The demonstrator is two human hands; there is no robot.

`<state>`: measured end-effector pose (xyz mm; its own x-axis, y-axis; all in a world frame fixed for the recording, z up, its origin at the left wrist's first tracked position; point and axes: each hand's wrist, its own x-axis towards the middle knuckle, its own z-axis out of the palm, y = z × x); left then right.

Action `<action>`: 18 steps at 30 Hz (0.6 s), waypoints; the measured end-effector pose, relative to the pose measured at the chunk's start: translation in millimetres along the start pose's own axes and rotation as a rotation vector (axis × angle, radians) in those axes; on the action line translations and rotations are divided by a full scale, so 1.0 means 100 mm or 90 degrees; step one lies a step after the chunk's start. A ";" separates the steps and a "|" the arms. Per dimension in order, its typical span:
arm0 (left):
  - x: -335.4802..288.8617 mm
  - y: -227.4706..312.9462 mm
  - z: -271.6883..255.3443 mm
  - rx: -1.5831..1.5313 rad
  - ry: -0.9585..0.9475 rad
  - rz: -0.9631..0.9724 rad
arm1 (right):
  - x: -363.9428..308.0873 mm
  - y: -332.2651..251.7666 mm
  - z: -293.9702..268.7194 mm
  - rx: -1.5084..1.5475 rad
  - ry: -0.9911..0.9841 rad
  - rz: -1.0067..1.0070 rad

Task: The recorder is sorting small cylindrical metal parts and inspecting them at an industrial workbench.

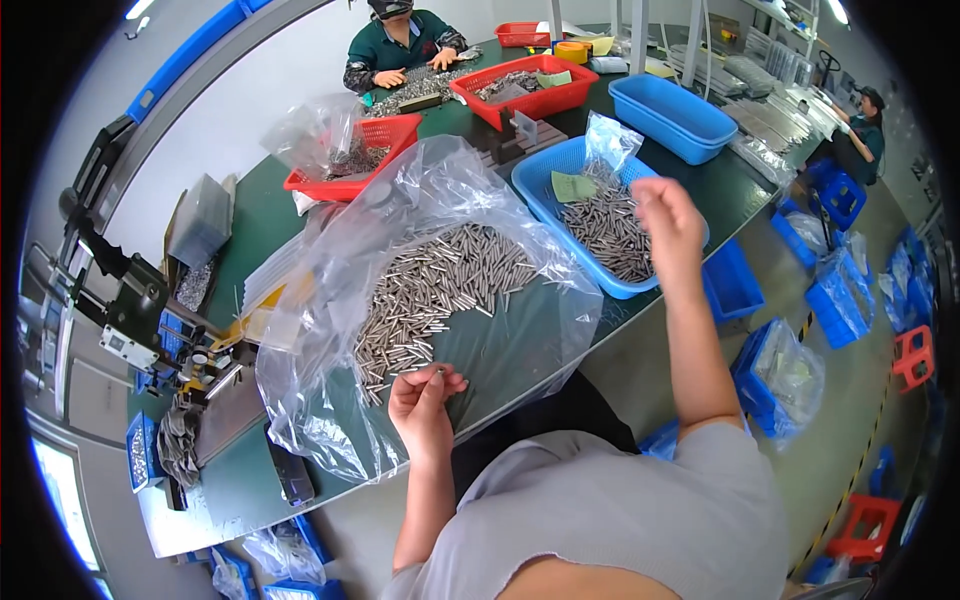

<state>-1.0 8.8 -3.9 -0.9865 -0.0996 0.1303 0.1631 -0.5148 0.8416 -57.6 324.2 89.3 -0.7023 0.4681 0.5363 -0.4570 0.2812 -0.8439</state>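
My left hand [423, 400] pinches a small metal pin at the near edge of a heap of metal pins [430, 285] that lies on a clear plastic bag [330, 300] spread over the green table [250, 225]. My right hand [668, 218] hovers, fingers curled, over the blue tray [538, 190] that holds more metal pins [605, 228] and a green cloth [573, 186]. I cannot tell whether the right hand holds anything.
Red trays [395, 135] [530, 100] of metal parts and an empty blue tray [670, 115] stand further back. A person in green [395, 50] works across the table. A black machine [130, 300] stands at the left. Blue crates [830, 300] and red stools [912, 355] sit on the floor at the right.
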 end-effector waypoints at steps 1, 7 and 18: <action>-0.01 -0.02 -0.01 0.003 0.001 0.005 | -0.19 0.04 0.07 -0.015 -0.039 -0.049; -0.03 -0.04 -0.01 0.052 -0.006 0.024 | -1.06 0.22 0.59 -0.184 -0.380 -0.226; 0.09 -0.04 0.03 0.058 -0.029 0.026 | -1.12 0.42 0.69 -0.261 -0.361 -0.283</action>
<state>-10.6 12.2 -4.2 -0.9792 -0.0785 0.1873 0.2028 -0.4314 0.8791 -35.6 225.4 -5.1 -0.7221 -0.2210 0.6555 -0.5987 0.6744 -0.4321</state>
